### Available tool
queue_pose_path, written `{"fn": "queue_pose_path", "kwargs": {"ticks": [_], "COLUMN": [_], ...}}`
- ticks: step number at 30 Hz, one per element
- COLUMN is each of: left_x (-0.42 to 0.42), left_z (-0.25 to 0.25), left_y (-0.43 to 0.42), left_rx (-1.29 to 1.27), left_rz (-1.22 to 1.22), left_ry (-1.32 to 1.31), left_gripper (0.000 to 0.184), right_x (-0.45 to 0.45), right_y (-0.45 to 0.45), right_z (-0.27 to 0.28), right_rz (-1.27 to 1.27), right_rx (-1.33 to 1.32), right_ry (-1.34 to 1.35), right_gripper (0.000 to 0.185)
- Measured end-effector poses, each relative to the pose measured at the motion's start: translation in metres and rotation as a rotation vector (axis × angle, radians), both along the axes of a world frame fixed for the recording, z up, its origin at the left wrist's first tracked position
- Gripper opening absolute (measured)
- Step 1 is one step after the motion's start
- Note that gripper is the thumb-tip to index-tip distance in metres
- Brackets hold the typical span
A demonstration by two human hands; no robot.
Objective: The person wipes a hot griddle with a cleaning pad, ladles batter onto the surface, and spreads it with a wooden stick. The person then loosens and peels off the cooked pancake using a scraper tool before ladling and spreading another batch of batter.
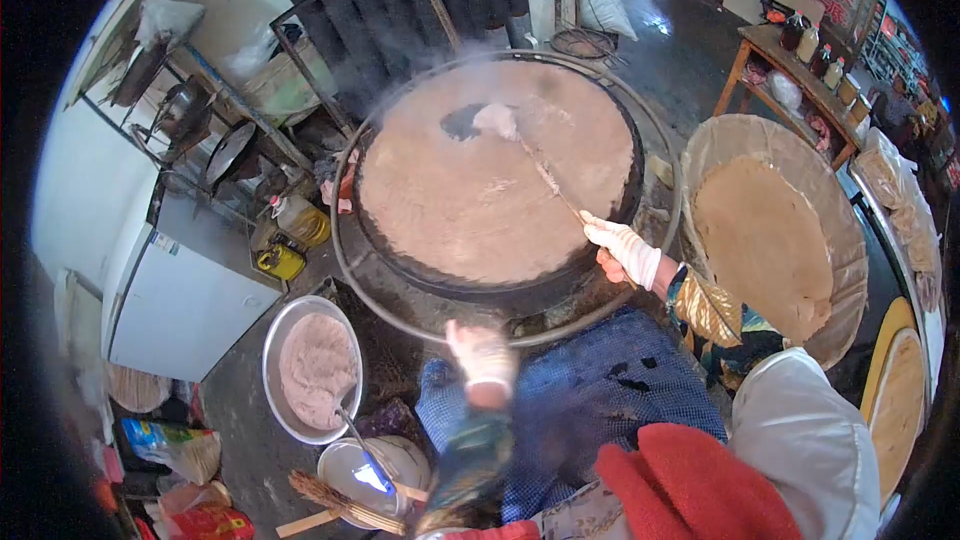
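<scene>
My gloved right hand [622, 250] is closed around the handle of a long batter spreader [545, 175]. A lump of pinkish batter [495, 121] covers the spreader's far end, near a dark bare patch. Under it, a thin layer of batter [440, 225] coats most of a large round griddle [470, 287], with steam rising at the back. My gloved left hand [480, 350], smeared by motion, is over the near rim, and its fingers cannot be made out. Left of it stands a metal bowl [272, 365] of thick batter with a utensil handle leaning out.
A metal hoop [338, 240] surrounds the griddle. At right, a lined round basket [845, 240] holds flat brown pancakes [765, 240]. A bucket [410, 455] with a brush [325, 490] across it stands near my left arm. Shelves [240, 100] and oil jugs [300, 220] are at left.
</scene>
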State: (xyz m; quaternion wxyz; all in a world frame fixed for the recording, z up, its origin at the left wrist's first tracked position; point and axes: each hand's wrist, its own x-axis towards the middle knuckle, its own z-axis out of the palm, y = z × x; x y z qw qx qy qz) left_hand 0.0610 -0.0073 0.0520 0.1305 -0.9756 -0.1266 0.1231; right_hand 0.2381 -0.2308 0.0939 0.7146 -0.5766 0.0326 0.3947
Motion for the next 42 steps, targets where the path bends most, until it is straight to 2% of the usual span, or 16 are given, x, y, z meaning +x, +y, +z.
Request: {"fn": "queue_pose_path", "kwargs": {"ticks": [1, 2, 6, 11, 15, 17, 20, 23, 26, 29, 31, 32, 34, 36, 38, 42], "left_x": [-0.001, -0.004, -0.041, -0.107, -0.176, -0.218, -0.229, -0.228, -0.256, -0.247, -0.3, -0.285, -0.315, -0.311, -0.262, -0.197], "left_z": [-0.066, 0.01, 0.029, 0.108, 0.085, 0.033, -0.001, -0.035, -0.104, -0.037, -0.104, -0.051, -0.082, -0.032, 0.063, 0.083], "left_y": [-0.007, -0.046, -0.122, -0.062, 0.066, 0.141, 0.181, 0.203, 0.223, 0.168, 0.193, 0.16, 0.175, 0.139, 0.1, 0.097], "left_rx": [-0.105, -0.294, -0.721, -0.837, -0.525, -0.235, -0.377, -0.462, -0.382, -0.787, -0.512, -0.649, -0.72, -0.693, -1.435, -1.714], "left_rz": [-0.126, -0.117, -0.311, -0.282, 0.171, 0.499, 0.978, 1.066, 1.139, 1.591, 0.993, 1.198, 0.931, 0.733, 0.93, 0.705], "left_ry": [-0.438, -0.301, -0.48, -0.706, -1.018, -0.662, -0.202, 0.092, -0.15, -0.5, -0.483, -0.553, -0.957, -1.169, -1.271, -1.162], "left_gripper": [0.034, 0.033, 0.058, 0.052, 0.043, 0.058, 0.083, 0.074, 0.058, 0.058, 0.059, 0.062, 0.062, 0.061, 0.061, 0.069], "right_x": [-0.004, -0.007, -0.018, -0.043, -0.073, -0.088, -0.111, -0.114, -0.113, -0.127, -0.13, -0.135, -0.146, -0.157, -0.168, -0.171], "right_y": [0.007, 0.014, 0.028, 0.05, 0.07, 0.078, 0.087, 0.086, 0.069, 0.058, 0.045, 0.038, 0.031, 0.027, 0.035, 0.037], "right_z": [0.003, 0.007, 0.011, 0.012, 0.011, 0.008, 0.0, 0.008, 0.011, 0.018, 0.009, 0.005, -0.004, -0.018, -0.004, 0.002], "right_rz": [0.006, -0.001, 0.054, 0.037, 0.007, -0.01, -0.044, -0.051, -0.188, -0.391, -0.471, -0.468, -0.473, -0.327, -0.31, -0.303], "right_rx": [-0.002, -0.048, -0.075, -0.129, -0.093, -0.058, 0.06, 0.248, 0.399, 0.326, 0.317, 0.281, 0.237, 0.102, 0.056, 0.093], "right_ry": [-0.005, -0.01, -0.013, -0.046, 0.007, 0.016, -0.01, 0.182, 0.244, 0.075, 0.064, 0.099, 0.138, 0.063, 0.133, 0.178], "right_gripper": [0.052, 0.049, 0.049, 0.048, 0.045, 0.048, 0.049, 0.036, 0.033, 0.052, 0.052, 0.051, 0.05, 0.047, 0.041, 0.042]}}
